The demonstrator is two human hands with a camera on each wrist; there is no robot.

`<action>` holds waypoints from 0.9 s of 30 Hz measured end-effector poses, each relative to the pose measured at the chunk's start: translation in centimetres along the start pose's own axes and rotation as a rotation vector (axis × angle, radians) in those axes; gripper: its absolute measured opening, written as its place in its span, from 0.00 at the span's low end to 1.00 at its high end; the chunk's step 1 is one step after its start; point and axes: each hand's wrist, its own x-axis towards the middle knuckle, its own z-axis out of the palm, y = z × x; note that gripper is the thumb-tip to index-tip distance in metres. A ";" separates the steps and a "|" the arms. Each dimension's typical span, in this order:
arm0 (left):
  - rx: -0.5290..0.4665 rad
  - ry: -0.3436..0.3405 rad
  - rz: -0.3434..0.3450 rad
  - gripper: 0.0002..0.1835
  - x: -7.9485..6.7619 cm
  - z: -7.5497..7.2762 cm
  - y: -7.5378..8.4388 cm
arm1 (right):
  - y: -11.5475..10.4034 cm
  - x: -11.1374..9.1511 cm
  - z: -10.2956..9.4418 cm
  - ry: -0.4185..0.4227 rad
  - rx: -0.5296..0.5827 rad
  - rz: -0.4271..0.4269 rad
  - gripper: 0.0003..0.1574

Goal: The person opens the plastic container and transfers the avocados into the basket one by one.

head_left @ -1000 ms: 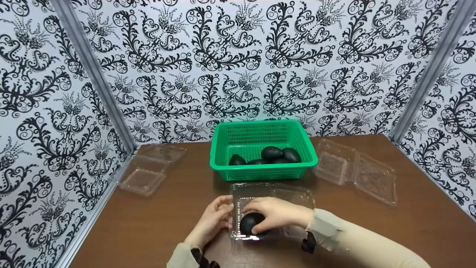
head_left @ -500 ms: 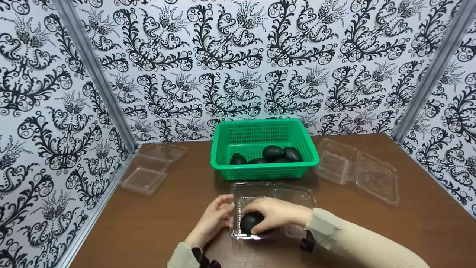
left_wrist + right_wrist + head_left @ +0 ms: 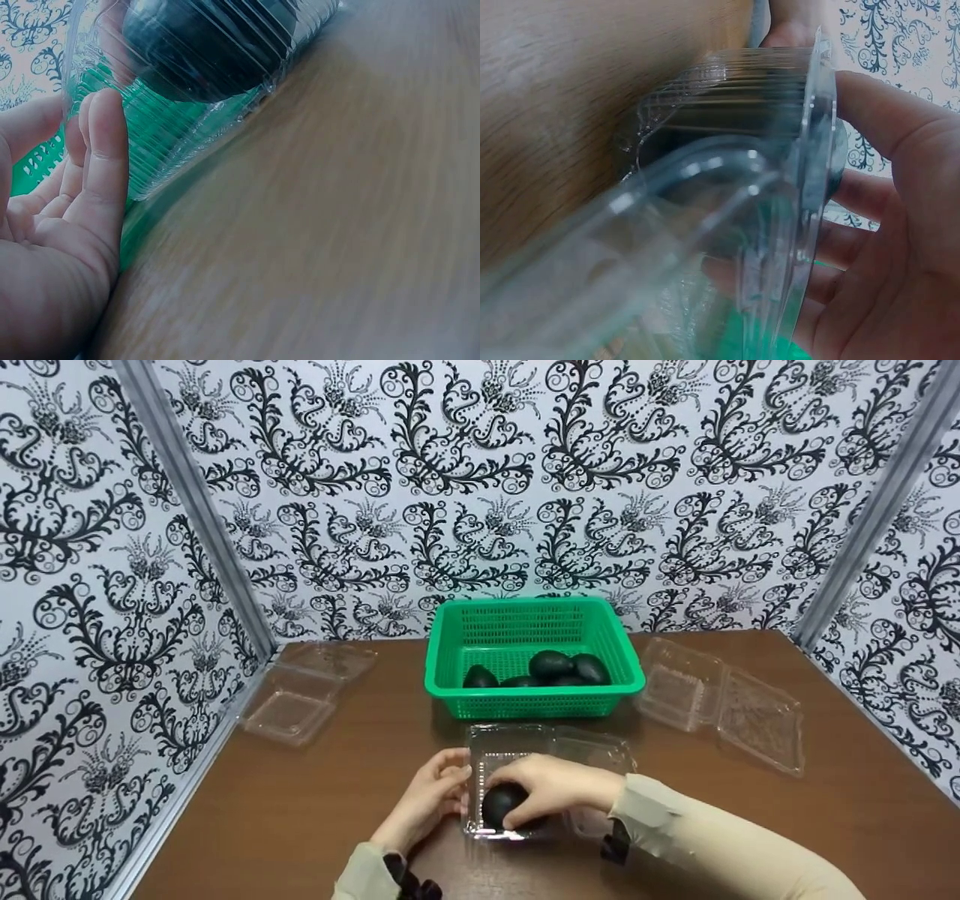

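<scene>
A dark avocado [image 3: 501, 808] sits in the near part of a clear plastic clamshell container [image 3: 480, 735], which lies open on the table. My right hand [image 3: 553, 784] reaches into it from the right and grips the avocado, thumb on the near side and fingers on the far side. At the container's left edge my left hand [image 3: 429, 795] pinches the rim between thumb and fingers. Through the ribbed wall in the left wrist view, the avocado [image 3: 210, 52] shows dark. The right wrist view has my right hand [image 3: 907, 195] behind the clear plastic, which partly covers its fingers.
Behind the container stands a green plastic basket [image 3: 525, 706] with several dark avocados [image 3: 551, 665] in it. Two more clamshells lie open, one at the left [image 3: 289, 716] and one at the right [image 3: 679, 690]. Patterned walls [image 3: 480, 472] enclose the brown table [image 3: 360, 697].
Almost nothing differs. Both hands keep their hold on the container rim and the avocado, and the view has shifted slightly.
</scene>
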 end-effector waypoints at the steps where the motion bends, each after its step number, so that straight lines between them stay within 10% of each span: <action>1: -0.002 -0.003 0.000 0.24 0.0 0.0 0.0 | 0.0 0.0 0.0 0.001 0.002 -0.005 0.30; 27: -0.009 0.014 -0.016 0.24 0.0 0.0 -0.1 | 0.1 0.4 -1.3 0.010 0.001 -0.062 0.33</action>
